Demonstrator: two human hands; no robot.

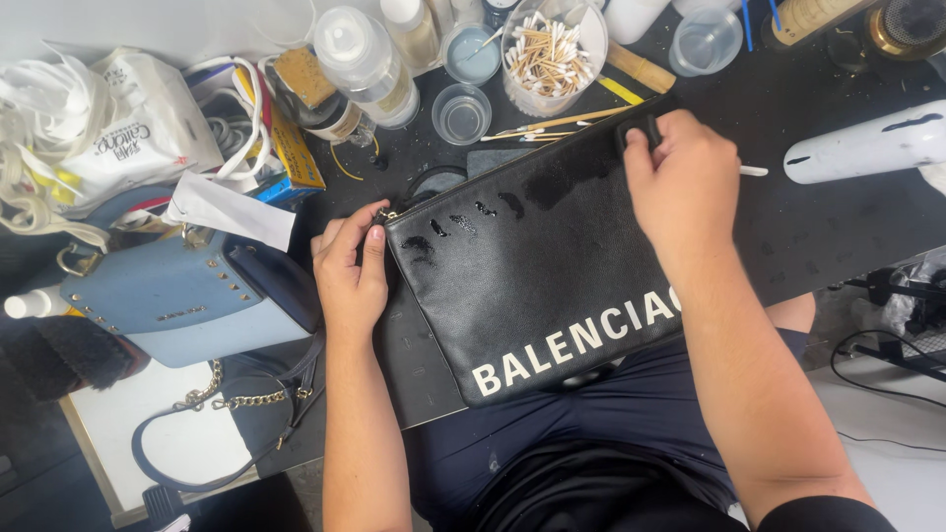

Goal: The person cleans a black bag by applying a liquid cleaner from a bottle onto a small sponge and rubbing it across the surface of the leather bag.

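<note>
Centrally, the black pouch [537, 271] is pinched at its left corner by the left hand [350, 266] and pressed at upper right by the right hand [685, 192], clenched on a dark pad [641, 128]; its long axis runs diagonally.

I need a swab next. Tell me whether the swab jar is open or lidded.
Open. The clear swab jar shows no lid, and its wooden sticks stand bare at the rim.

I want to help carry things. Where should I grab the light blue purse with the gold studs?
Probably by the blue strap with its gold chain, looping loose below the light blue purse. Come from the near side, since clutter crowds its far side. The left hand and right hand are busy with the black pouch.
</note>
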